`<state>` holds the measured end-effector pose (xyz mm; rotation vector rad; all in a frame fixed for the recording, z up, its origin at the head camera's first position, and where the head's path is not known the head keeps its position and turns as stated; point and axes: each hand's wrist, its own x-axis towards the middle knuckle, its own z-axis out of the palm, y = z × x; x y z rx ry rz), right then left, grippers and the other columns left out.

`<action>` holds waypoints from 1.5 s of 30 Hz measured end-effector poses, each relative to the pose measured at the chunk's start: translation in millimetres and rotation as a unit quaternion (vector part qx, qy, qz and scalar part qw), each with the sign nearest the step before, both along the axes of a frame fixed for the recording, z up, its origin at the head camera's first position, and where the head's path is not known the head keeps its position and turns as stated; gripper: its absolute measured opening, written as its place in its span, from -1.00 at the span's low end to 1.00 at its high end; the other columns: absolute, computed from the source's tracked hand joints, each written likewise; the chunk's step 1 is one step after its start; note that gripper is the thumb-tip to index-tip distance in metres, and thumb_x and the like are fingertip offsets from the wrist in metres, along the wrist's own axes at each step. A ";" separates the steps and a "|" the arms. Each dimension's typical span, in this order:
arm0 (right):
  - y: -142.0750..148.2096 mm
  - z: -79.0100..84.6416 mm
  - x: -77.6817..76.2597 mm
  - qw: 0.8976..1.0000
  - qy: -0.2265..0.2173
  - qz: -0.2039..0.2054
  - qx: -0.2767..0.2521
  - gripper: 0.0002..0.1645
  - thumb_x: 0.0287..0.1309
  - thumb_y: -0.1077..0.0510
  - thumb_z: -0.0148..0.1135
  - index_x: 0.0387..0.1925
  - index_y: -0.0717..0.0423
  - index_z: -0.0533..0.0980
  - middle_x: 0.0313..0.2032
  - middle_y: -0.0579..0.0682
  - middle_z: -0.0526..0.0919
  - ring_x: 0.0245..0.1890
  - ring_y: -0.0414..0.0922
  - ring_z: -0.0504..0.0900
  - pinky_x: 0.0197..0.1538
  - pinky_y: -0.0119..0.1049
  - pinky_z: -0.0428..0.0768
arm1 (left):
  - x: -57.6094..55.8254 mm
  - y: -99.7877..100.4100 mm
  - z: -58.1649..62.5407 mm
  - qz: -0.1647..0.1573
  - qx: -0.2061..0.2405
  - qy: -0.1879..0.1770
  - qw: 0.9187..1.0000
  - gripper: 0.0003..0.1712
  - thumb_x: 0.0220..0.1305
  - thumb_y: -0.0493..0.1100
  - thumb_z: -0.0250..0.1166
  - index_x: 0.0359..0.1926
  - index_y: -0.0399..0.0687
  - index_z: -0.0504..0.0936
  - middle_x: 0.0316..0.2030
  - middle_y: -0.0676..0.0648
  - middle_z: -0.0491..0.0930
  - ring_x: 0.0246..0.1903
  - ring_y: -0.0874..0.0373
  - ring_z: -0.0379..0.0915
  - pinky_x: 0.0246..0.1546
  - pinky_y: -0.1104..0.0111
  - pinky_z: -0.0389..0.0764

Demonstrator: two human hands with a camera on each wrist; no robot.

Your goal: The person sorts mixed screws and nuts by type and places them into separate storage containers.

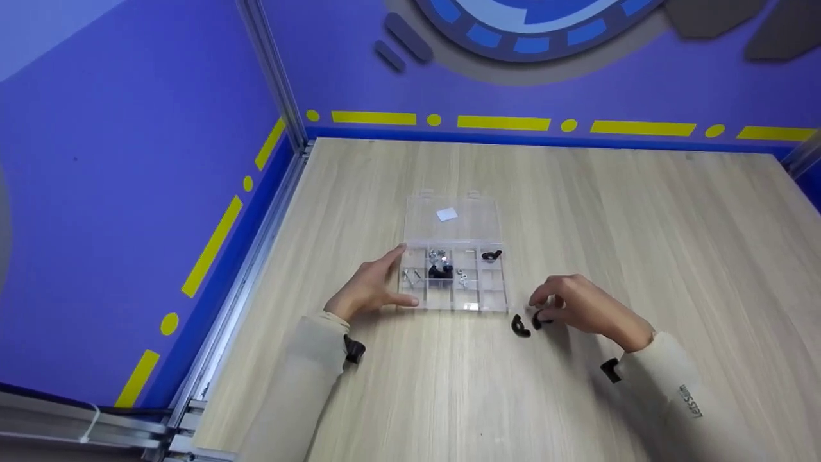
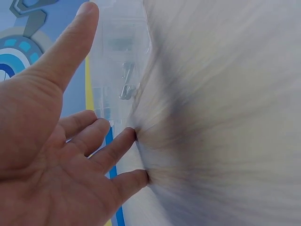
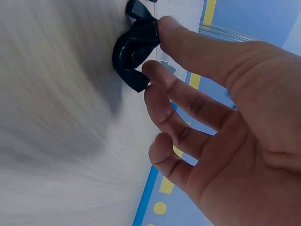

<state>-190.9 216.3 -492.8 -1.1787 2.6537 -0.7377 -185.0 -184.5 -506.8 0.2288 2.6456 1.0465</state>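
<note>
A clear plastic compartment box (image 1: 480, 301) lies with its lid (image 1: 471, 224) folded back. My left hand (image 1: 372, 285) spreads along the box's left side, thumb at the near corner and fingers toward the hinge. In the left wrist view, that hand's fingers (image 2: 117, 148) are extended. On the table right of the box, my right hand (image 1: 580, 305) has thumb and fingertips at a shiny black curved piece (image 3: 136, 40), pinching it close to the wood. A second black curved piece (image 1: 519, 326) lies just left of it.
Inside the box are more black pieces (image 1: 440, 272), one at the far right compartment (image 1: 492, 255), small metal parts (image 1: 462, 277) and screws (image 1: 412, 276). A white label (image 1: 447, 214) is on the lid. Blue walls (image 1: 359, 77) bound the wooden table (image 1: 616, 205) at the back and left.
</note>
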 end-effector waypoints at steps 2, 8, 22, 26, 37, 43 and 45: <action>-0.4 -0.8 1.0 1.000 -0.010 0.000 -0.003 -0.77 0.11 0.38 0.48 -0.21 0.08 0.76 -0.22 -0.07 0.76 -0.28 -0.17 0.68 -0.28 -0.29 0.67 | 0.1 -0.3 -1.1 -0.005 -0.002 0.006 1.000 0.36 -0.01 0.11 0.65 0.66 0.09 -0.01 0.56 -0.17 0.13 0.54 -0.06 0.02 0.55 0.14 0.09; 0.0 -7.0 4.9 1.000 0.003 -0.001 -0.006 -0.75 0.07 0.41 0.49 -0.28 0.04 0.77 -0.26 -0.12 0.77 -0.22 -0.13 0.72 -0.18 -0.15 0.72 | 0.7 -0.8 -1.6 -0.006 -0.001 0.013 1.000 0.37 -0.03 0.11 0.66 0.65 0.06 0.00 0.56 -0.20 0.13 0.54 -0.08 0.03 0.55 0.14 0.09; 4.5 -18.4 4.8 0.999 0.022 -0.041 -0.022 -0.66 0.03 0.50 0.40 -0.36 -0.01 0.77 -0.32 -0.20 0.75 -0.24 -0.16 0.72 -0.17 -0.20 0.71 | -0.5 1.1 0.0 0.006 0.002 0.004 1.000 0.36 -0.04 0.11 0.66 0.66 0.13 0.01 0.57 -0.17 0.11 0.55 -0.07 0.00 0.56 0.14 0.06; 4.9 -20.2 4.6 0.998 0.025 -0.041 -0.030 -0.68 0.03 0.50 0.40 -0.36 0.01 0.77 -0.32 -0.17 0.76 -0.25 -0.14 0.73 -0.18 -0.21 0.70 | -0.2 0.9 0.2 0.009 0.000 0.001 1.000 0.36 -0.04 0.10 0.66 0.66 0.14 0.01 0.57 -0.16 0.11 0.55 -0.06 0.00 0.56 0.14 0.05; 3.6 -16.5 3.8 0.999 0.022 -0.024 -0.019 -0.68 0.05 0.49 0.40 -0.34 0.01 0.76 -0.31 -0.18 0.75 -0.24 -0.18 0.70 -0.19 -0.22 0.68 | 0.3 -1.4 -2.1 -0.002 -0.005 0.020 1.000 0.36 -0.04 0.11 0.66 0.65 0.07 0.03 0.55 -0.19 0.16 0.53 -0.07 0.06 0.54 0.14 0.11; 5.8 -7.2 0.6 0.999 -0.033 -0.022 -0.014 -0.73 0.11 0.40 0.44 -0.34 -0.06 0.71 -0.43 -0.24 0.69 -0.43 -0.30 0.53 -0.39 -0.42 0.52 | 0.5 -0.6 -1.1 0.003 -0.002 0.009 1.000 0.37 -0.05 0.12 0.67 0.65 0.09 0.02 0.55 -0.19 0.14 0.53 -0.09 0.05 0.55 0.13 0.09; 6.5 -3.4 -1.0 0.999 -0.043 -0.026 -0.010 -0.75 0.13 0.38 0.45 -0.34 -0.07 0.69 -0.46 -0.24 0.66 -0.46 -0.31 0.53 -0.42 -0.43 0.51 | 0.6 -0.2 -1.0 0.005 0.000 0.006 1.000 0.37 -0.05 0.12 0.67 0.65 0.10 0.02 0.56 -0.18 0.13 0.54 -0.09 0.04 0.55 0.12 0.08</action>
